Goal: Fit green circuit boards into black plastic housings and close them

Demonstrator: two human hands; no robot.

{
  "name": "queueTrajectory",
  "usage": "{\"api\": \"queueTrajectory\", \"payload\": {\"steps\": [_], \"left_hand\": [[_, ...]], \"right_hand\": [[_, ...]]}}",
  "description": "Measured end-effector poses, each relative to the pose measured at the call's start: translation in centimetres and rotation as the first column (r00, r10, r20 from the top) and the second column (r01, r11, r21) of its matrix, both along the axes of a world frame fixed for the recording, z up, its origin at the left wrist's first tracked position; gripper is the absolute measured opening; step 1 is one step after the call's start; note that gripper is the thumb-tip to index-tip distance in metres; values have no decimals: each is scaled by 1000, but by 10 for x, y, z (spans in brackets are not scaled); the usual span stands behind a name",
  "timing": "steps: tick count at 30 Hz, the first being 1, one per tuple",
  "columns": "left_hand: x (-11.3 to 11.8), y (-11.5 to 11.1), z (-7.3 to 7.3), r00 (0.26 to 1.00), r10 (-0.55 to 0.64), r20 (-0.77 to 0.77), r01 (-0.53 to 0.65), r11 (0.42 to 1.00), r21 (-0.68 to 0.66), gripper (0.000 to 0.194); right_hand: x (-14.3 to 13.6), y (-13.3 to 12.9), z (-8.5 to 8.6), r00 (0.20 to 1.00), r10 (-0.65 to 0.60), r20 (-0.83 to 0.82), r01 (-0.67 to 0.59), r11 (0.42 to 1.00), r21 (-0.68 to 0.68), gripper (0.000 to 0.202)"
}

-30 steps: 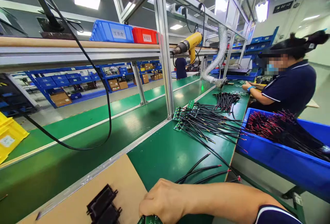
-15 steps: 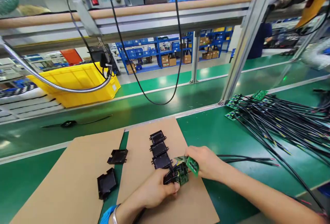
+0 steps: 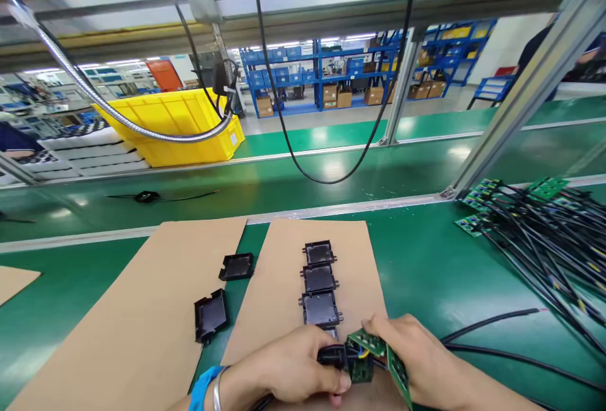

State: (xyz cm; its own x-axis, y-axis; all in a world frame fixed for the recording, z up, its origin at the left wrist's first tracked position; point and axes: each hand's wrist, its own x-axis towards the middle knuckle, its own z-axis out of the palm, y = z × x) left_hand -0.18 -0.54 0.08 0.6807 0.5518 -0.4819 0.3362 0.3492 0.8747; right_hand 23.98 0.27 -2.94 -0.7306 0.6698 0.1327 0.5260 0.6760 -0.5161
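My left hand [image 3: 303, 363] is closed around a black cable end [image 3: 332, 355] beside green circuit boards. From the right, my right hand [image 3: 416, 354] grips a green circuit board [image 3: 398, 373]; a second board [image 3: 367, 340] lies by its fingertips, with short yellow and blue wires between the hands. Just beyond my hands, several black plastic housings [image 3: 319, 307] stand in a column on a cardboard sheet [image 3: 265, 297]. Two more black housings, one nearer [image 3: 211, 315] and one farther [image 3: 237, 266], lie to the left. Black cables [image 3: 492, 322] trail off rightward behind my right hand.
A pile of black cables [image 3: 544, 240] with green boards lies at the right on the green bench [image 3: 416, 259]. Beyond the metal rail stands a yellow bin [image 3: 175, 127]. A black cable loop [image 3: 331, 180] hangs ahead, and an aluminium post [image 3: 521, 76] rises at right.
The camera view has shifted, so the bench things appear moved. Both hands stay together over the cardboard; the green boards between them are turned to a different angle.
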Motion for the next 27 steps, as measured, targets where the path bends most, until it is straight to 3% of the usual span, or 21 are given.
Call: {"api": "queueTrajectory", "payload": {"steps": [4, 6, 8, 10, 12, 13, 15, 17, 19, 21, 24, 25, 27], "left_hand": [[1, 6, -1, 998, -44, -49, 42, 998, -49, 11], [2, 9, 0, 992, -72, -107, 63, 995, -80, 14], [4, 9, 2, 985, -95, -147, 83, 993, -86, 18], [6, 5, 9, 974, -129, -184, 117, 990, -76, 22], [7, -3, 22, 951, -128, -282, 148, 988, 50, 30], [6, -7, 31, 930, -99, -354, 172, 968, 181, 34], [4, -15, 50, 867, 1, -499, 257, 856, 449, 40], [-1, -21, 64, 803, 64, -593, 346, 760, 550, 42], [-5, -22, 68, 793, 115, -599, 320, 758, 569, 42], [-7, -17, 63, 828, 218, -517, 187, 762, 620, 34], [-5, -5, 47, 851, 358, -385, 41, 686, 727, 77], [-3, 0, 43, 851, 378, -363, 35, 649, 760, 77], [-3, 8, 40, 859, 386, -338, 49, 594, 803, 51]], "right_hand": [[1, -11, -12, 997, 23, -69, -7, 972, 234, 25], [0, -12, -15, 999, 10, -42, 2, 961, 276, 25], [0, -7, -11, 1000, -23, 19, 20, 985, 171, 16], [2, 3, 3, 997, -32, 69, 34, 999, -34, 7], [7, 15, 24, 997, 17, 69, -1, 977, -214, 10], [9, 21, 35, 998, 44, 53, -29, 964, -265, 12], [13, 32, 54, 999, 39, 22, -31, 953, -303, 20], [12, 40, 67, 999, -32, 11, 34, 946, -321, 24], [5, 47, 70, 997, -78, 2, 73, 929, -362, 15], [-6, 55, 68, 998, -65, -20, 49, 887, -460, 21], [-23, 72, 60, 999, -12, -52, -26, 737, -676, 36], [-26, 79, 59, 998, 17, -57, -53, 679, -732, 40], [-29, 91, 58, 993, 96, -66, -112, 615, -781, 42]]}}
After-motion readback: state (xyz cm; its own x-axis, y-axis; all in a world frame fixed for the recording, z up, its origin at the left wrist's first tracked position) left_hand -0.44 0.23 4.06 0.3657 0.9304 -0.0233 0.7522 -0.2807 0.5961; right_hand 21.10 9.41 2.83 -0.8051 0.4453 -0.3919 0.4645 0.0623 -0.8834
